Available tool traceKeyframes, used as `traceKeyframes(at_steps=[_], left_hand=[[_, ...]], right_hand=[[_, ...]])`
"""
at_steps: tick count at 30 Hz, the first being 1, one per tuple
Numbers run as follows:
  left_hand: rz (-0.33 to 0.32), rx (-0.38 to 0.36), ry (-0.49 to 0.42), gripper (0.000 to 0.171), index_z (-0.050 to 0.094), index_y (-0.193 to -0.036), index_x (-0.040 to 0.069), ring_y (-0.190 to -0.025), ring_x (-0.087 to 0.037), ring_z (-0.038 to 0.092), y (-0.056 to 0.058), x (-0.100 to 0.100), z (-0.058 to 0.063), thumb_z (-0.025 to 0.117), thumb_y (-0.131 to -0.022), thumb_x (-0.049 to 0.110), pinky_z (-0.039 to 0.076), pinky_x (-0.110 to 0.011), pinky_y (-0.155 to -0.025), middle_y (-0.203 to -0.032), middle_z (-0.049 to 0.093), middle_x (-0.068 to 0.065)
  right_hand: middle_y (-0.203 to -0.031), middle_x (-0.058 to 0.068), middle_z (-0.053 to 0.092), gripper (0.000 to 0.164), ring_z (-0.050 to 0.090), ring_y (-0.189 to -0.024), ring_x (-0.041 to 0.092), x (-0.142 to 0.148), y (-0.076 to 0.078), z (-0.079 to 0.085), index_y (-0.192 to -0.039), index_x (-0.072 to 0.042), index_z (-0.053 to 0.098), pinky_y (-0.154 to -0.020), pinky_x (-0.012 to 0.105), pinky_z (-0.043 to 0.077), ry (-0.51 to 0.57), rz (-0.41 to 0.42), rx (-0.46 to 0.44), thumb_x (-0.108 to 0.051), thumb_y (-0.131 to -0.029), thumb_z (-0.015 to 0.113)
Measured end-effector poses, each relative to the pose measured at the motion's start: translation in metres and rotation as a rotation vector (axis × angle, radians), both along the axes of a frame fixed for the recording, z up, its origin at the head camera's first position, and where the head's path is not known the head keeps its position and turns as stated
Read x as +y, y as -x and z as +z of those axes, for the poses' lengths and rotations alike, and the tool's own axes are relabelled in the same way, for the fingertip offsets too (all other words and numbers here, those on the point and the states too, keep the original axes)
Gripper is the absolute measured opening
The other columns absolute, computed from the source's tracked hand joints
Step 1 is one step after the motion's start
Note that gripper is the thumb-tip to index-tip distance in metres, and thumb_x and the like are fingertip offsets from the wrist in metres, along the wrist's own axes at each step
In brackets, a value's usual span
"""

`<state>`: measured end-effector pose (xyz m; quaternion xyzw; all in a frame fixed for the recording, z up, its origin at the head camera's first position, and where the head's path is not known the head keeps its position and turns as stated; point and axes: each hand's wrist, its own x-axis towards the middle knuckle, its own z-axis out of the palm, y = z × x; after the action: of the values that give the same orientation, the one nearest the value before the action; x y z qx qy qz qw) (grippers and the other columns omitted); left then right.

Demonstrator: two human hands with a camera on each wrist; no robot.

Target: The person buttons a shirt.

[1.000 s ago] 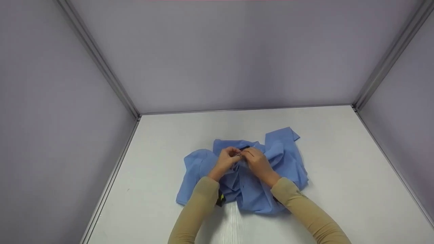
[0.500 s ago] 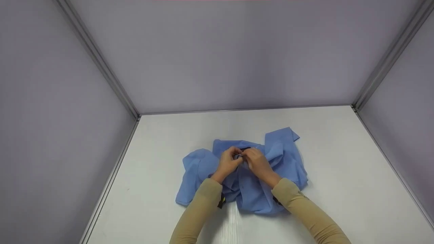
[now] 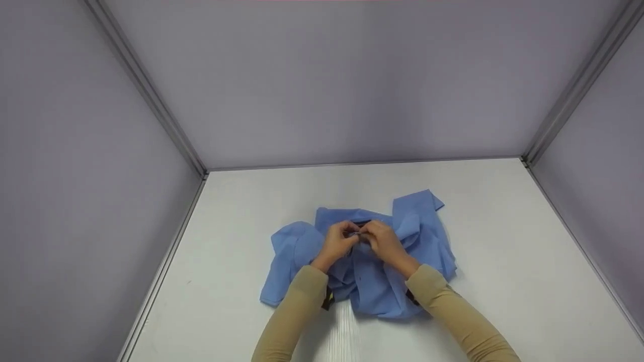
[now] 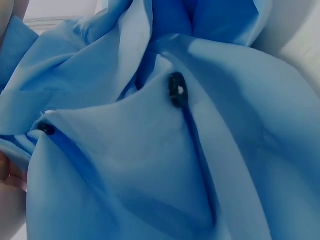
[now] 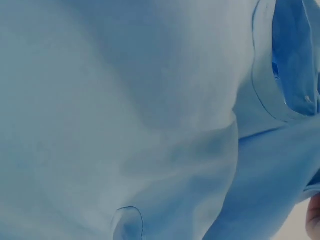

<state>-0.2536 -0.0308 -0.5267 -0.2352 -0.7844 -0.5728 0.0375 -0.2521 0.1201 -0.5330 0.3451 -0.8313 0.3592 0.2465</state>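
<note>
At the bottom of the head view, we see the left sleeve [image 3: 292, 314] rising left of centre and the right sleeve [image 3: 463, 319] slanting in from the lower right, both tan. A black piece with a yellow mark [image 3: 328, 299] shows beside the left cuff. Just past it we find the blue shirt [image 3: 372, 284], crumpled in the lower middle of the frame on the white tabletop [image 3: 226, 261]. Our left wrist view, filled mostly by its cloth, shows a dark button [image 4: 178, 90] above centre and a second button [image 4: 46, 128] near the left edge; our right wrist view shows a curved seam [image 5: 253, 65] at upper right. Over the shirt's middle, the left hand [image 3: 338, 242] and right hand [image 3: 385, 242] meet nearly fingertip to fingertip. Each grip is narrow, pinching the shirt; we cannot tell exactly which bit. Right behind the fingers we notice a dark strip [image 3: 361, 222]. Farthest off, a grey back wall [image 3: 312, 90] fills the upper middle.
</note>
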Motion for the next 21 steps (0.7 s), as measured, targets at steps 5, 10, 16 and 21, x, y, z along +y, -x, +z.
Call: traceKeyframes(at_steps=[5, 10, 16, 21], left_hand=[[-0.032, 0.0, -0.037, 0.009, 0.054, -0.081, -0.001, -0.048, -0.017, 0.044, -0.009, 0.0, 0.011, 0.049, -0.073, -0.002, 0.038, -0.024, -0.046, -0.073, 0.053, -0.01], [-0.022, 0.001, -0.001, 0.008, 0.053, -0.08, -0.002, -0.05, -0.017, 0.042, -0.011, 0.001, 0.016, 0.05, -0.073, -0.002, 0.036, -0.021, -0.047, -0.071, 0.052, -0.01], [-0.015, 0.028, 0.052, 0.009, 0.053, -0.079, -0.001, -0.052, -0.019, 0.039, -0.011, 0.004, 0.017, 0.052, -0.071, -0.002, 0.03, -0.021, -0.048, -0.069, 0.051, -0.009], [-0.047, 0.018, 0.006, 0.011, 0.05, -0.082, -0.003, -0.059, -0.018, 0.045, -0.01, 0.004, 0.014, 0.05, -0.071, -0.003, 0.037, -0.025, -0.052, -0.075, 0.051, -0.012]], right_hand=[[-0.076, 0.002, 0.051, 0.006, 0.048, -0.071, 0.013, 0.002, 0.0, 0.003, -0.077, -0.007, 0.056, -0.061, 0.023, 0.038, -0.017, 0.014, -0.033, -0.006, -0.076, 0.05], [-0.072, 0.002, 0.051, 0.006, 0.048, -0.068, 0.012, 0.002, 0.0, 0.005, -0.074, -0.007, 0.056, -0.06, 0.022, 0.039, -0.005, 0.004, -0.059, -0.003, -0.075, 0.051], [-0.069, 0.002, 0.05, 0.009, 0.047, -0.064, 0.011, 0.002, 0.0, 0.004, -0.071, -0.009, 0.055, -0.057, 0.022, 0.038, 0.006, -0.004, -0.087, -0.002, -0.075, 0.051], [-0.069, 0.002, 0.049, 0.007, 0.047, -0.064, 0.012, 0.0, -0.001, 0.005, -0.071, -0.008, 0.054, -0.058, 0.024, 0.038, -0.041, -0.054, -0.04, -0.004, -0.075, 0.051]])
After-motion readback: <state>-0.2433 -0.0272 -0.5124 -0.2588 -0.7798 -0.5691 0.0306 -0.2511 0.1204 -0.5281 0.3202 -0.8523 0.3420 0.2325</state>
